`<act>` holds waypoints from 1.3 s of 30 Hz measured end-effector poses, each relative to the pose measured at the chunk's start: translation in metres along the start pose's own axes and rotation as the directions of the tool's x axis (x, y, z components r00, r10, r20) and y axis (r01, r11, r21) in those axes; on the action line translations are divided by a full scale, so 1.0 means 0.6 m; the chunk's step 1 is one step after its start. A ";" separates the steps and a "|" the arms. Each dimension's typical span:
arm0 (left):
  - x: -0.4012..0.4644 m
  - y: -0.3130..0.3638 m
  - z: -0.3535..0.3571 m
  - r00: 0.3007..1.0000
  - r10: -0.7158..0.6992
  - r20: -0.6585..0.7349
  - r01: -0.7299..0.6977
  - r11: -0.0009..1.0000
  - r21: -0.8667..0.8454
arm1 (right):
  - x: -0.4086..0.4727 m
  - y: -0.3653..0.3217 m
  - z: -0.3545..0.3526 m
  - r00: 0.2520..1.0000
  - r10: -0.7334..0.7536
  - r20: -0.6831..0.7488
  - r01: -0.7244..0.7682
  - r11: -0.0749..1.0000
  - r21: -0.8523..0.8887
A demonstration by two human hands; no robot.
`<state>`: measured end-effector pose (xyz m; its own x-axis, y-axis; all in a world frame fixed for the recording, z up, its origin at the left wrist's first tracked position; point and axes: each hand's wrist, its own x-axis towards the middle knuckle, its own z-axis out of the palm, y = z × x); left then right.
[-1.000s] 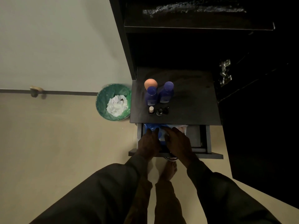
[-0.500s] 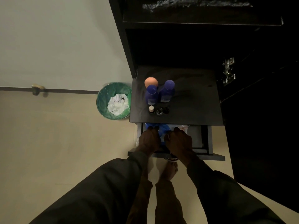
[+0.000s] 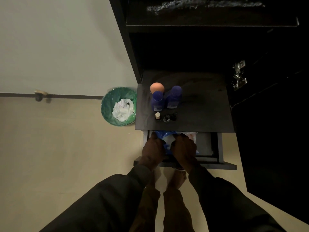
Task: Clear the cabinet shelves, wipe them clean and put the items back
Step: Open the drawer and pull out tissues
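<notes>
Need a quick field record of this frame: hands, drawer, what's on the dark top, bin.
left hand: in the open drawer, fingers curled on the blue plastic bag
right hand: in the drawer, also gripping the bag
drawer: pulled out below the dark top, right part bare
dark top: two blue bottles upright side by side, orange sponge behind them, three small bottles in a row in front
bin: green liner, crumpled white paper inside, on the floor left of the cabinet
lighting: dim, upper shelves unreadable
</notes>
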<state>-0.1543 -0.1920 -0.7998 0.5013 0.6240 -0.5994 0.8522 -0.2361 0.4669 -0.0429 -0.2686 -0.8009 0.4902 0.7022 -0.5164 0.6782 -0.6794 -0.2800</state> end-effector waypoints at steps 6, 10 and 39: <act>-0.008 -0.015 0.002 1.000 0.016 -0.020 -0.016 1.000 -0.018 | 0.015 -0.011 0.006 0.993 0.027 -0.114 -0.022 0.999 0.043; -0.011 -0.019 -0.002 1.000 0.016 0.027 -0.017 0.998 0.058 | 0.020 -0.011 0.009 0.997 0.017 -0.080 -0.016 1.000 0.024; -0.021 -0.026 -0.002 0.994 0.104 0.022 -0.106 0.990 0.090 | 0.008 0.021 0.030 0.988 -0.091 -0.128 0.112 0.979 0.169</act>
<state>-0.1739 -0.1956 -0.7987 0.5907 0.5795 -0.5614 0.8043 -0.3668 0.4676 -0.0421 -0.2775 -0.8216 0.4927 0.7825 -0.3807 0.6262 -0.6226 -0.4692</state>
